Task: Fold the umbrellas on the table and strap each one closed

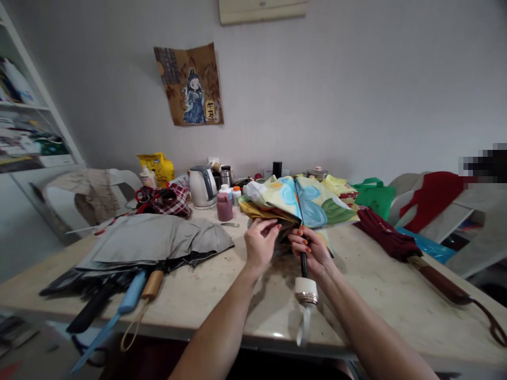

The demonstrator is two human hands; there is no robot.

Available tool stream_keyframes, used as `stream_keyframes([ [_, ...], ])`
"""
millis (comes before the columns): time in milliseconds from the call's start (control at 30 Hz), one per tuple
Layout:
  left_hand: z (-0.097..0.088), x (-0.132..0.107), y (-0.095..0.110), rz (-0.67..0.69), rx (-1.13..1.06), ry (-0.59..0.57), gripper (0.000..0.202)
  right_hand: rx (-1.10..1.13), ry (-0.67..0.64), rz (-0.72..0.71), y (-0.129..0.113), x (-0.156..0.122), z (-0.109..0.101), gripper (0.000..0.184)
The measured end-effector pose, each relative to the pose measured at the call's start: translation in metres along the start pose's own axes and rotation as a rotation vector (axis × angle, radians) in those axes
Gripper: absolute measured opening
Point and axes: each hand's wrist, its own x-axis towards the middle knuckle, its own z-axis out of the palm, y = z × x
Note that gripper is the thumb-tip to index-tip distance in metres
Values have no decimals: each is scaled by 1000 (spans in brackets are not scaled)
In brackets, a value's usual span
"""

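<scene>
here, hands [260, 244] curled side-by-side at floral umbrella [312, 203]

Taking the clock face from the middle of your view, you have a pale wall unit [261, 11] at 12 o'clock and a brown poster [194, 87] with a robed figure at 11. At 9 stands a white kettle [202, 189]; farther out, you see a yellow bag [162, 168] behind a plaid cloth [177, 203]. A pink container [224, 207] sits on your counter [190, 285] at 8. At 3 is a green bag [376, 196], and beyond it a red cloth [435, 196].
</scene>
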Motion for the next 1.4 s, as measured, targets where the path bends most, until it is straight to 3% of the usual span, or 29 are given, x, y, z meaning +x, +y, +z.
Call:
stream_keyframes([
  [100, 8, -12, 9, 73, 32, -96, 16, -95, 73, -21, 5, 3, -1, 18],
  [233, 9, -14, 6, 113, 129, -85, 16, -168, 79, 3, 8, 6, -5, 20],
  [433, 4, -10, 4, 475, 215, -232, 29, -180, 25, -40, 1, 4, -9, 17],
  [467, 2, -9, 5, 489, 203, -200, 29, -150, -4, -45, -2, 2, -8, 17],
  [533, -4, -4, 5, 439, 190, -21, 25, -50, -82, -57, -8, -2, -6, 20],
  [600, -10, 3, 2, 304, 161, 215, 19, 78, -154, -76, -14, -7, -4, 24],
  [667, -14, 12, -5, 146, 106, 310, 21, 180, -199, -87, -18, -10, -3, 27],
  [767, -17, 21, -15, -28, 4, 177, 48, 255, -244, -44, -20, -11, -4, 29],
  [867, -15, 24, -21, -119, -186, 55, 60, 286, -306, 57, -16, -10, -6, 29],
  [1033, -15, 21, -20, -293, -435, -258, 56, 327, -373, 154, -10, -10, -7, 30],
  [1167, -22, 23, -20, -398, -457, -237, 64, 346, -377, 108, -13, -10, -10, 28],
  [1267, -31, 26, -22, -511, -422, -369, 54, 355, -421, 76, -22, -11, -12, 27],
  [1400, -37, 24, -24, -426, -578, -486, 51, 363, -484, 46, -29, -14, -12, 27],
])
